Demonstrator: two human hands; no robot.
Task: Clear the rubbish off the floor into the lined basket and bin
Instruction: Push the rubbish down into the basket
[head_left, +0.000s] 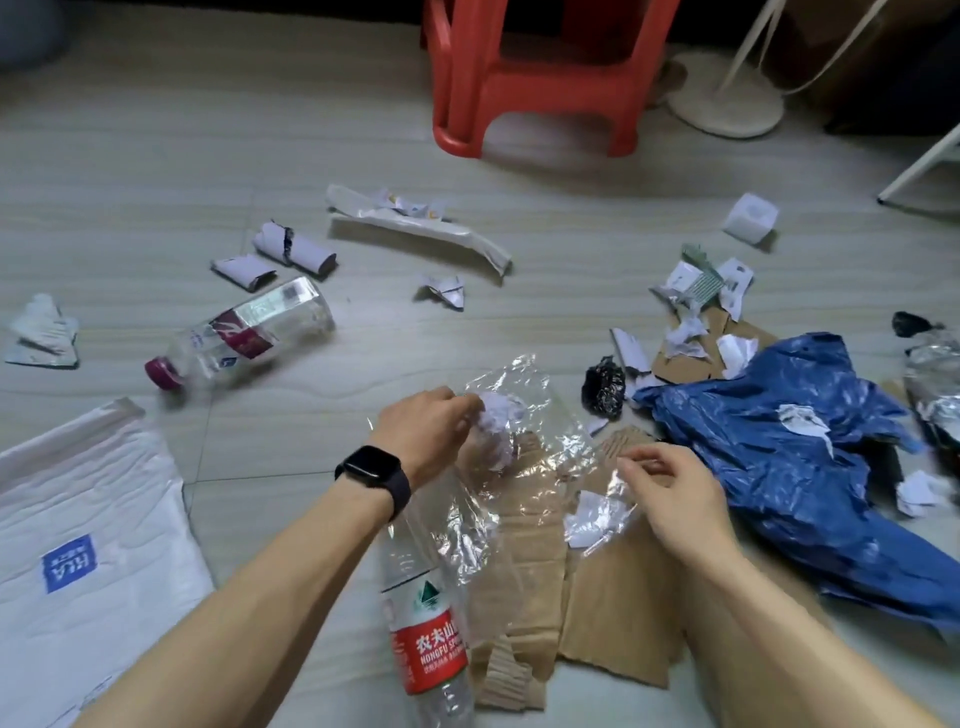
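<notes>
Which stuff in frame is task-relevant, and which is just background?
Job:
- crumpled paper, gripped by left hand
- clear wrap, pinched by right hand
- red-label bottle
- purple-cap bottle
- cardboard
- blue bag
- white mailer

Background:
- red stool
- white round base

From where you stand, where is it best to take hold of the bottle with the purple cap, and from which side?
Probably the labelled middle of the purple-capped bottle, from above, with the grip across its width: it lies on its side with nothing touching it.
</notes>
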